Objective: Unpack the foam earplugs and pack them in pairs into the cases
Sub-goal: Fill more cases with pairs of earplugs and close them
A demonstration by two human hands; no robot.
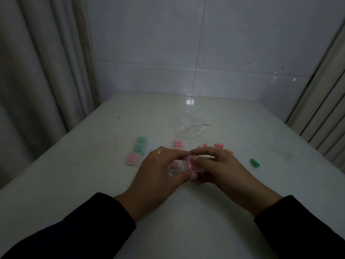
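A clear case [188,166] holding pink plugs is clamped by both hands [160,171] [222,169]; filled cases [137,152] are lined toward the desk's left edge, while loose earplugs [254,163] remain.

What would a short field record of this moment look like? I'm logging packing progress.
left hand: grips the clear case
right hand: pinches the same case
clear case: held above the table, pink earplugs inside
packed cases: row of three at left, two green, one pink; another pink one
loose earplugs: pink ones behind the right hand; one green earplug at right
plastic bag: lies farther back
table: white
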